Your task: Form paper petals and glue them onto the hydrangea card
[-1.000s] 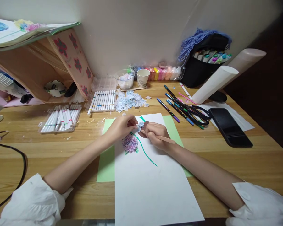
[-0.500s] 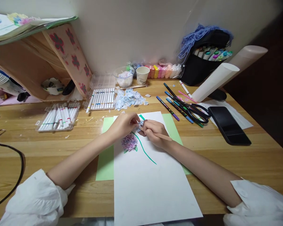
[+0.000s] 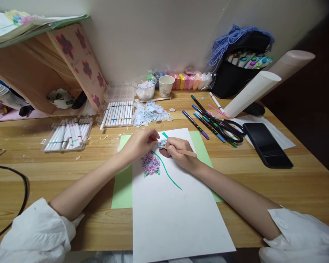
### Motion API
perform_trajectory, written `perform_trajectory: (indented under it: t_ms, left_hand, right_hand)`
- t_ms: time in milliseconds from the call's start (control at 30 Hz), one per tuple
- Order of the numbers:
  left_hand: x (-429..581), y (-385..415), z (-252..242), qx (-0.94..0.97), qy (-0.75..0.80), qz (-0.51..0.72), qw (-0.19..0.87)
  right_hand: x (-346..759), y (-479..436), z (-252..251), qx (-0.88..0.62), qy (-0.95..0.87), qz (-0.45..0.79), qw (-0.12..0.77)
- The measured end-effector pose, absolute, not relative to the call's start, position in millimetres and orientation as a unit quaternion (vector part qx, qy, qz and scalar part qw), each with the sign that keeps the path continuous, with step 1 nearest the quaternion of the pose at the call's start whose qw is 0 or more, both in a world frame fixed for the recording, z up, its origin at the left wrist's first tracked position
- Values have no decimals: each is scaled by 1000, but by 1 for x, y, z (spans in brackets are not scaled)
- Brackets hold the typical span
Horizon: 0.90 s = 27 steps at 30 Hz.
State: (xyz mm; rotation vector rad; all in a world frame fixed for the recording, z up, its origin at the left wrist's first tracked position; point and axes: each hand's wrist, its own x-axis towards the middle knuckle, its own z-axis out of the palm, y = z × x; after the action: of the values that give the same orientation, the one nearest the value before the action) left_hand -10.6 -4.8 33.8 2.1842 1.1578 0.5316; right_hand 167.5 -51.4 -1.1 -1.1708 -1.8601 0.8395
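Note:
White paper lies over a green sheet, with a green curved line drawn on it. A purple-pink flower is on its upper left, and a small pale blue cluster sits between my hands. My right hand grips a flat wooden stick, its tip near the cluster. At the cluster's left edge is my left hand, its thumb and fingertips pinched together; whatever they hold is too small to make out.
Behind the paper lie blue paper scraps, a marker case and a paper cup. Scissors, loose pens and a phone are right; another marker case is left.
My left hand has drawn slightly up and left from the blue cluster, uncovering more of it. My right hand has shifted slightly left and up with the stick. The view has tilted a little.

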Motion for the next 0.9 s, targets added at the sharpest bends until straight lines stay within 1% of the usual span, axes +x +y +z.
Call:
perform_trajectory:
  t_ms: [133,233,333,467,567,733,900]
  left_hand:
    - [-18,-2,38,820,444,214,290]
    - [-24,2,42,818,457,224,268]
    - [-32,12,47,817,491,217,209]
    - [-41,30,47,809,556,164,98]
    - [-42,42,43,803,578,135,53]
    - [-32,50,34,824,561,83,5]
    - [-27,53,31,840,537,82,4]
  right_hand:
    - [166,-51,1,-487,-689,364,394]
    - [166,-51,1,-485,-687,358,406]
    - [167,-53,-2,-460,-691,344,439]
    - [168,-55,-6,-427,-687,326,490]
    - [168,-56,-7,-420,-691,308,502]
    - [167,-56,-7,-409,-702,290,505]
    - [166,-56,-5,-403,-711,271,508]
